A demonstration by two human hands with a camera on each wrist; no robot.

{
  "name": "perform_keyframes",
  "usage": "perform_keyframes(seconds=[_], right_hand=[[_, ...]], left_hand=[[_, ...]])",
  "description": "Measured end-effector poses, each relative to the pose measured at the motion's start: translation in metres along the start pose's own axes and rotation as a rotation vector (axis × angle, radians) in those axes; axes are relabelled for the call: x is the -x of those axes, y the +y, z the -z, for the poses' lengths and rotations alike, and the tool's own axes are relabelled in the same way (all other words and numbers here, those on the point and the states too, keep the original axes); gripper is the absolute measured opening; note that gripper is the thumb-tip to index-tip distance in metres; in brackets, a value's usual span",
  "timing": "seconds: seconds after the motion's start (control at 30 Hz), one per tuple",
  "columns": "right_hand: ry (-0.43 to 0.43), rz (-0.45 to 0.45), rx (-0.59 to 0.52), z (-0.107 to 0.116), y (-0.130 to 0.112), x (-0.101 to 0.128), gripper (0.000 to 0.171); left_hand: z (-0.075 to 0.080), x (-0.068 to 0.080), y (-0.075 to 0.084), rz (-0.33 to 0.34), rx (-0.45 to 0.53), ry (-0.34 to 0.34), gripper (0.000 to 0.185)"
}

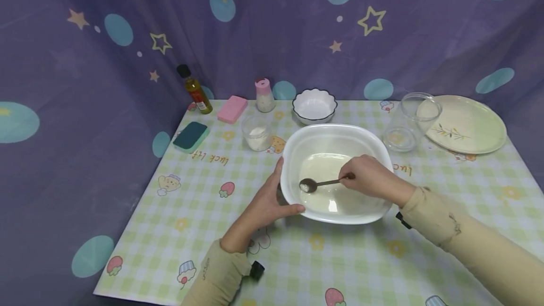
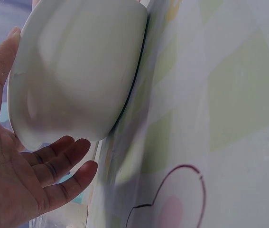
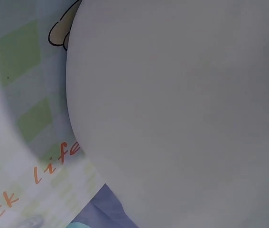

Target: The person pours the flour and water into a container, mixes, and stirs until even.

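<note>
A white basin [image 1: 293, 174] stands mid-table in the head view, with a pale, shiny liquid [image 1: 335, 202] on its bottom. My right hand [image 1: 367, 176] pinches the handle of a dark spoon [image 1: 309, 185] over the basin. Something white lies in the spoon's bowl. At the basin's left side, my left hand [image 1: 267, 202] rests with thumb and fingers spread along the rim. The left wrist view shows the thumb at the rim and the other fingers [image 2: 60, 164] loosely bent beside the outer wall. In the right wrist view the basin's wall [image 3: 172, 114] hides the right hand.
Behind the basin are a scalloped bowl [image 1: 315, 106], a pink-topped shaker [image 1: 264, 96] and a clear cup [image 1: 257, 133] with white contents. Two sponges [image 1: 191, 136] and an oil bottle [image 1: 197, 93] stand left. A clear container [image 1: 408, 124] and oval plate [image 1: 471, 126] are right.
</note>
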State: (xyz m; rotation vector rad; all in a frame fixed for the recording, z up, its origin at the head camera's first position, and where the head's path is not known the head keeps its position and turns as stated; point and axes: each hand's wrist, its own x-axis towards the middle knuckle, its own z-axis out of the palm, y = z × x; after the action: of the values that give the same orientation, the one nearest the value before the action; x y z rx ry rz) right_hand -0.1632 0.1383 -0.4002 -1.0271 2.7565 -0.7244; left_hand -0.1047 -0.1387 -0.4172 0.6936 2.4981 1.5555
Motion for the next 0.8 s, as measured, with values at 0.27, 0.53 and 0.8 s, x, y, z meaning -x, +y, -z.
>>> perform_keyframes(seconds=[0.27, 0.53, 0.8], right_hand=[[0.047, -0.084, 0.028, 0.003, 0.003, -0.003, 0.011], [0.034, -0.134, 0.085, 0.019, 0.009, 0.005, 0.011], [-0.027, -0.164, 0.117, 0.037, 0.016, 0.018, 0.014]], left_hand=[[0.000, 0.001, 0.001, 0.016, -0.004, -0.003, 0.119], [0.000, 0.001, 0.000, 0.009, -0.001, -0.005, 0.119], [0.000, 0.001, 0.000, 0.034, -0.004, -0.003, 0.119]])
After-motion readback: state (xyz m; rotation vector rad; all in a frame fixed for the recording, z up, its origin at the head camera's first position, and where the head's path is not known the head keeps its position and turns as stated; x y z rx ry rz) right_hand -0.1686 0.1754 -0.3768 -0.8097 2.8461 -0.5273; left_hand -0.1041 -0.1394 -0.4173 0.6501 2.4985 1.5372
